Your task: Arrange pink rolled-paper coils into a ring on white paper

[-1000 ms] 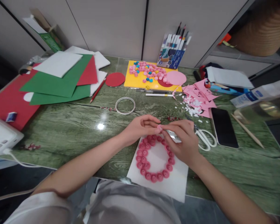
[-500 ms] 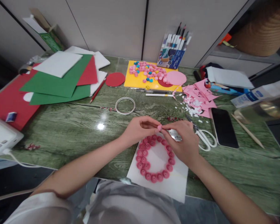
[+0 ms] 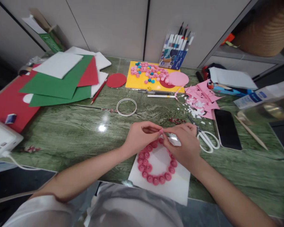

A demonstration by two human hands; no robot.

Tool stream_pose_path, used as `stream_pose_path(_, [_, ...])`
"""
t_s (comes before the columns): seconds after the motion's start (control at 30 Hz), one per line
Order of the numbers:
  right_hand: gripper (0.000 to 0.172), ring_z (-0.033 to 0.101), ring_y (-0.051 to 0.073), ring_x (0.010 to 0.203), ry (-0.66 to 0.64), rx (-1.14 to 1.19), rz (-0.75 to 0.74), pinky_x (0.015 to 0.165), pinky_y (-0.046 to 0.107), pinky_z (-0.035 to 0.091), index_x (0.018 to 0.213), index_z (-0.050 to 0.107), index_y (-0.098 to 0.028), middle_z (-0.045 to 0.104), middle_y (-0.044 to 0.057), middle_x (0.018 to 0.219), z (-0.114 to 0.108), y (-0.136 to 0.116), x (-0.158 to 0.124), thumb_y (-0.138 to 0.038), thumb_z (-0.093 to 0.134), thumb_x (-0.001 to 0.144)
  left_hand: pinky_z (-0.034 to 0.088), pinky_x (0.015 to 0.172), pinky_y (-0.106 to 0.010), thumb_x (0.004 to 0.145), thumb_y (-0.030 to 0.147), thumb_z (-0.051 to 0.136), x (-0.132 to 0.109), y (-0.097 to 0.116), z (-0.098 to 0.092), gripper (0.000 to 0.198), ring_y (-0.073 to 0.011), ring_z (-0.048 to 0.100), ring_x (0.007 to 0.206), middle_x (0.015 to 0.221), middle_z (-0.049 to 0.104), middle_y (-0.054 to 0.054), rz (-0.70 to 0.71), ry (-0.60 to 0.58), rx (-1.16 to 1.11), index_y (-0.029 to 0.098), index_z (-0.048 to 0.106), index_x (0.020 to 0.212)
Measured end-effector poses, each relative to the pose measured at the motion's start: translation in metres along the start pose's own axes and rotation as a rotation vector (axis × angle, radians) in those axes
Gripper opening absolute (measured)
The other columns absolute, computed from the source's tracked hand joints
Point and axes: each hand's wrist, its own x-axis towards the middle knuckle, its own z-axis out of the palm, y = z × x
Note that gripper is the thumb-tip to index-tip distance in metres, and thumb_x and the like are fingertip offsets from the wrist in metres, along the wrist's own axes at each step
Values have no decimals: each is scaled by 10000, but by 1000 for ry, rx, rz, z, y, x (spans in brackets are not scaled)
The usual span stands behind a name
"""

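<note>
Between their fingertips, my left hand [image 3: 143,134] and my right hand [image 3: 186,142] both pinch one small pink paper roll [image 3: 161,131]. They meet just above the far side of a ring of pink rolled-paper flowers [image 3: 155,180]. This ring lies on a white sheet [image 3: 180,186] close to the table's front edge; its left side is two rows thick, while the rest that shows is a single row. My hands hide part of its far and right side. White-handled scissors [image 3: 209,142] rest just right of my right hand.
A roll of tape [image 3: 127,107] lies beyond my left hand. Small paper rolls [image 3: 153,71] cover a yellow sheet [image 3: 132,83] at the back. Pink scraps [image 3: 203,94], a phone [image 3: 227,129] and a wooden stick [image 3: 251,132] are at right. Green and red sheets [image 3: 54,82] are stacked at left.
Both hands have come slightly down toward the ring, still pinching the small pink roll. My right hand covers more of the ring's upper right.
</note>
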Motion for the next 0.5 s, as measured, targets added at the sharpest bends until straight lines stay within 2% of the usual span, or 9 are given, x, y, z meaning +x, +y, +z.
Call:
stream_pose_path(0.3, [126, 575, 144, 677, -23, 1, 32, 783, 352, 354, 832, 582, -226, 664, -15, 710, 0, 1, -1, -132, 560, 751, 543, 657, -255, 652, 303, 698, 1, -1, 0, 214, -164, 661, 710, 779, 705, -55, -7, 5, 0, 145, 684, 796])
stream_pose_path(0.5, [129, 587, 152, 700, -26, 30, 31, 780, 352, 355, 871, 584, -223, 679, -3, 753, -1, 1, -1, -188, 598, 747, 540, 685, -264, 657, 271, 691, 2, -1, -1, 185, -164, 661, 727, 789, 706, -55, 9, 6, 5, 143, 683, 789])
